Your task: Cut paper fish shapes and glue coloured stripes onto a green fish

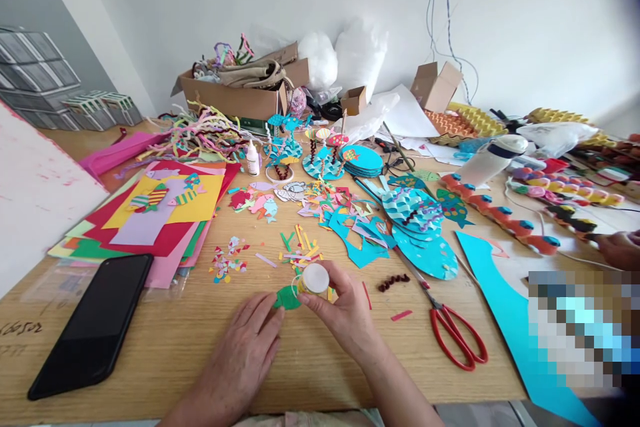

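A small white-capped container (315, 278) is gripped between the thumb and fingers of my right hand (340, 310). Beside it, a green paper fish (287, 298) lies on the wooden table, partly hidden by the container. My left hand (245, 347) rests flat on the table, its fingertips at the fish's left edge. Yellow and green paper strips (301, 240) lie just beyond the hands. Tiny cut paper bits (229, 259) are scattered to the left of them.
Red-handled scissors (457, 337), a brown twisted piece (393, 282) and blue card (493, 294) lie right. A phone (93, 324) and coloured sheets (165, 204) sit left. Behind are a glue bottle (253, 159) and cardboard box (230, 95). Another person's hand (620, 249) is far right.
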A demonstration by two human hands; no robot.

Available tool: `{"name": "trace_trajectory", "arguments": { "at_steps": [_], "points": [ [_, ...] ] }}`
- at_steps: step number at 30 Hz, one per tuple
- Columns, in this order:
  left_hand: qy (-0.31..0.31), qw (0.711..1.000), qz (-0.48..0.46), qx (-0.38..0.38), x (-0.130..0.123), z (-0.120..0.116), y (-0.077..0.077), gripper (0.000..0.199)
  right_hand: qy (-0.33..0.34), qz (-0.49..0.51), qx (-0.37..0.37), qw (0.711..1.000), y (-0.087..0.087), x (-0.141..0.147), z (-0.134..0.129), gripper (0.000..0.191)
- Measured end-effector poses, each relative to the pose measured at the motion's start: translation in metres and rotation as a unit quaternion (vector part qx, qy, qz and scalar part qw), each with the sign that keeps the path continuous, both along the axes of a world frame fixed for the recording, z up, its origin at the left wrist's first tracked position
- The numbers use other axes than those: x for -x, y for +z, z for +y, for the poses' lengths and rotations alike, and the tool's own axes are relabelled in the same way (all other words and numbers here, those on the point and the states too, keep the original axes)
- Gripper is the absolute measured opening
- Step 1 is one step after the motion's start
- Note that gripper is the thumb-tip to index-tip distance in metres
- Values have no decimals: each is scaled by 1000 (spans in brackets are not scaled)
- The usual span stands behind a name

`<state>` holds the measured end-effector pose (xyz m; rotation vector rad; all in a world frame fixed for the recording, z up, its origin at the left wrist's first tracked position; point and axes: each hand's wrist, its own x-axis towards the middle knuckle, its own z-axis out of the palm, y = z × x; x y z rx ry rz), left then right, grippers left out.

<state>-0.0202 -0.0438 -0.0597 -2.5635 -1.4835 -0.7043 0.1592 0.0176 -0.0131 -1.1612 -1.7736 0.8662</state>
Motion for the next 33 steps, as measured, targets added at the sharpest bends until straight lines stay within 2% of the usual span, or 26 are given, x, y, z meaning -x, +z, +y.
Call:
{"name": "trace_trajectory", "arguments": {
  "at_steps": [6,11,16,19,27,33],
  "points": [
    [-5,1000,13,1,1,0,0,27,-9,-20,-6,1000,3,-3,-3,22],
    [-10,1000,13,5,1,0,0,28,16,-2,2,1000,3,2,-5,20],
    [-11,1000,13,6,1,0,0,28,-1,3,-3,1000,4,0,-1,22],
    [-12,1000,13,-2,1,1,1,27,13,26,3,1000,5,1,-2,22],
    [-9,1000,20,1,2,-1,-2,33,25,3,-6,1000,-5,18,-5,23],
    [5,1000,-3,24,1,-3,-4,35,33,-12,-4,999,3,16,-10,21]
  ]
}}
